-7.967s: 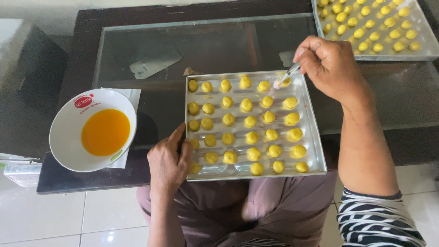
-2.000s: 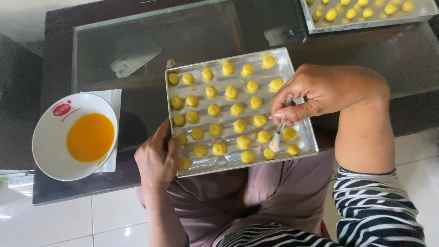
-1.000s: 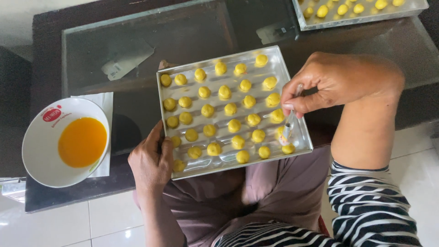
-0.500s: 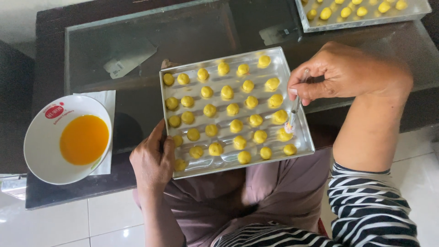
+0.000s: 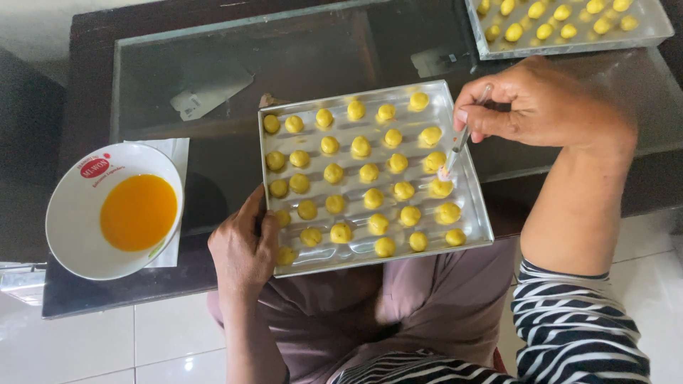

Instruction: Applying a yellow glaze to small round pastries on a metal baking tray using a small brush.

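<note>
From the head camera, looking straight down, a silver baking tray (image 5: 466, 206) sits partly on the near edge of a dark glass tabletop (image 5: 299, 57) and partly over the person's lap. Rows of small yellow dough balls (image 5: 373, 198) fill the tray.

The right hand (image 5: 541, 107) is above the tray's right side. Its fingers (image 5: 484, 121) are pinched together around the thin handle of a small brush (image 5: 459, 148), which slants down and to the left. The brush tip touches a dough ball in the right-hand column, about midway down the tray.

The left hand (image 5: 245, 245) holds the tray's near left corner. Its thumb lies over the rim onto the tray while the other fingers are curled under the edge, so it is clamped on the tray. Dough balls lie just beside the thumb.

To the left of the tray, well apart from it, a white bowl (image 5: 67, 220) with orange-yellow liquid (image 5: 138, 212) in it rests on a white paper napkin (image 5: 169, 153) at the tabletop's left end. At the top right, a second tray (image 5: 569, 46) with more yellow dough balls is partly cut off by the edge of the view. A striped sleeve (image 5: 576, 327) covers the right upper arm, and white floor tiles (image 5: 107, 348) show below the tabletop.
</note>
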